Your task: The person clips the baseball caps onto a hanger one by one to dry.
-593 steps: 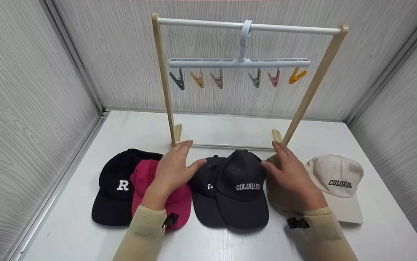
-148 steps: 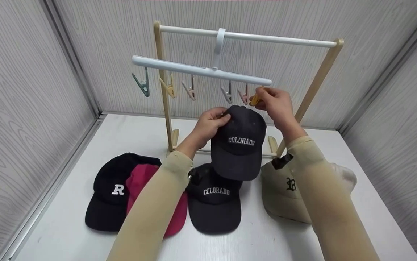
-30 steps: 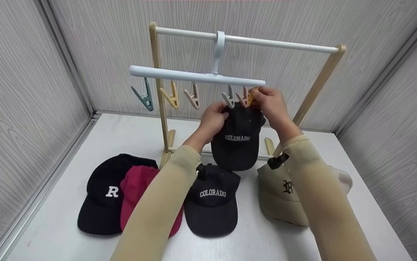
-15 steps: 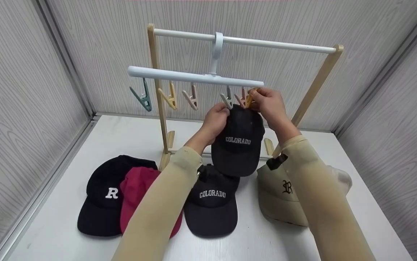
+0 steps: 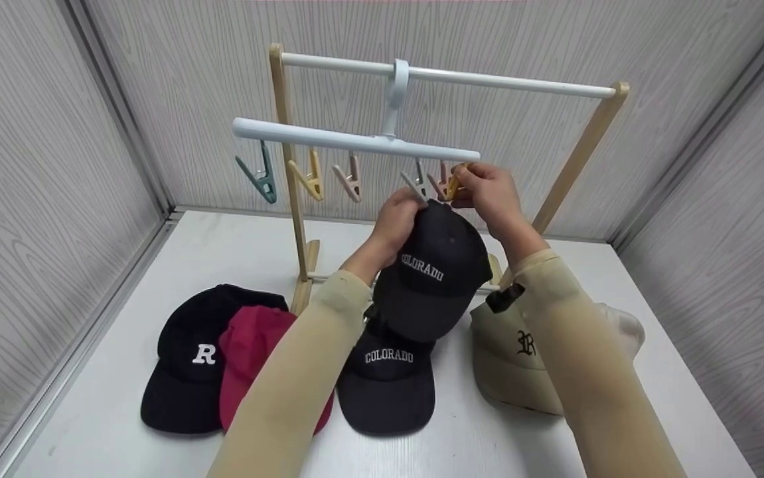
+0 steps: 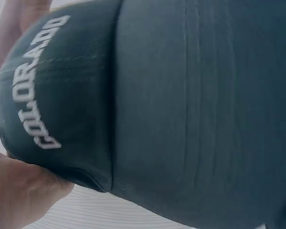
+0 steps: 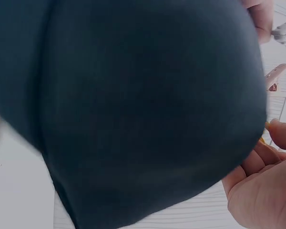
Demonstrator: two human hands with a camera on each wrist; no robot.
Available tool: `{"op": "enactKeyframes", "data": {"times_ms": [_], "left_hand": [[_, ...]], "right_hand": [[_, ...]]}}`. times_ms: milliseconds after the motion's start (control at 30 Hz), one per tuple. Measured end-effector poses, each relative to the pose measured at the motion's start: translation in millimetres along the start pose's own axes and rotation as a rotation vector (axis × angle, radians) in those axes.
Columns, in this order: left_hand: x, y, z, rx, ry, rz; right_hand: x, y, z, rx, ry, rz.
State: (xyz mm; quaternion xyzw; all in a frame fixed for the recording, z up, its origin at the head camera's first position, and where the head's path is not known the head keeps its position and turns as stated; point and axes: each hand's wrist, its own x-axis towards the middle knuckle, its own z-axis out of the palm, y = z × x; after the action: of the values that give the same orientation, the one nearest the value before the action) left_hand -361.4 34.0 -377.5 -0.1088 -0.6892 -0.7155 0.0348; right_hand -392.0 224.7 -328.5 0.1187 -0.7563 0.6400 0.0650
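My left hand (image 5: 395, 222) holds a dark baseball cap (image 5: 436, 265) by the left side of its crown. White COLORADO lettering on the cap slants, and its brim tips toward the lower left. My right hand (image 5: 493, 199) pinches an orange clip (image 5: 460, 179) under the right end of the pale blue hanger (image 5: 328, 138). The crown's top is just below the grey clip (image 5: 416, 182) and pink clip (image 5: 442, 182); whether any clip bites the fabric I cannot tell. The cap (image 6: 152, 95) nearly fills the left wrist view.
The hanger hooks over a white-railed wooden rack (image 5: 521, 78). Green (image 5: 261, 178), yellow (image 5: 309, 178) and beige (image 5: 349, 179) clips hang at left. A black cap (image 5: 186, 378), a magenta cap (image 5: 249, 345), another dark COLORADO cap (image 5: 388, 392), an olive cap (image 5: 518, 378) and a pale cap (image 5: 624, 325) lie below.
The held cap, once on the table, was upright half a second ago and now leans left. Both hands have barely shifted since. The hanger is turned compared with the earliest frame.
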Motion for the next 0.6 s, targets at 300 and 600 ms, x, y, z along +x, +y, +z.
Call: {"op": "enactKeyframes", "data": {"times_ms": [300, 600], "left_hand": [[-1.7, -3.7, -5.7, 0.045, -0.099, 0.055], [2.4, -5.9, -7.4, 0.136, -0.141, 0.098]], "right_hand": [[-0.1, 0.0, -3.0, -0.023, -0.012, -0.008], [-0.9, 0.7, -5.1, -0.036, -0.028, -0.023]]}}
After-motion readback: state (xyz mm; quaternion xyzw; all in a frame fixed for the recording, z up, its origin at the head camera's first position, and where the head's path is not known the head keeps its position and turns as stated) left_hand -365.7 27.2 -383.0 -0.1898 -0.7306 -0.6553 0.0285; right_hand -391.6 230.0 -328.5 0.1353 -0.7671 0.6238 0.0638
